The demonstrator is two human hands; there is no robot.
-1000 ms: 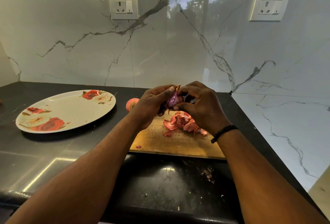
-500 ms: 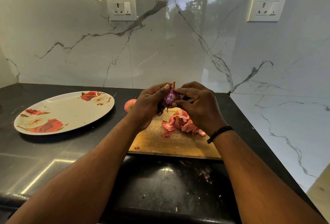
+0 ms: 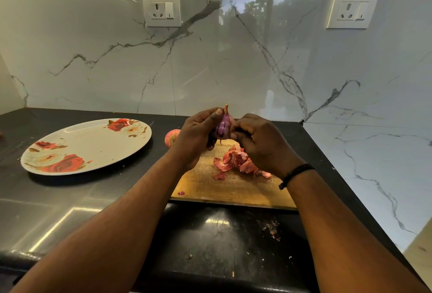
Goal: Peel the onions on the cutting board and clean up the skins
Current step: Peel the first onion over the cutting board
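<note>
Wall: pale marble-veined panels [image 3: 233, 59] rise behind the cutting board, glossy enough to mirror a window and trees; two white socket plates, one [image 3: 161, 10] up and to the board's left, one [image 3: 351, 10] up and to its right.
Worktop: black, polished stone [image 3: 70, 211] carrying the board; crumbs and skin flecks lie on it just in front of the board's near edge.
Plate: a large oval plate [image 3: 93, 143] with red rose prints, flat on the worktop well to the left of the board.
Cutting board: wooden [image 3: 233, 189], partly covered by both forearms that reach over its near edge.
Skin pile: pinkish-orange onion skins [image 3: 230, 163] heaped on the board's far half, the right wrist hiding part of the heap; one small scrap [image 3: 181, 193] lies near the board's front left corner.
Left hand: raised above the board's far edge [image 3: 198, 136], fingers curled round the onion, thumb up by its stem.
Right hand: beside it above the board [image 3: 259, 140], fingertips pinching at the onion's side; a dark band [image 3: 295, 174] on the wrist.
Held onion: purple, mostly bare [image 3: 224, 125], held in the air over the board between both hands, dry stem pointing up.
Second onion: unpeeled, reddish [image 3: 172, 137], on the worktop just off the board's far left corner, half hidden by the left hand.
</note>
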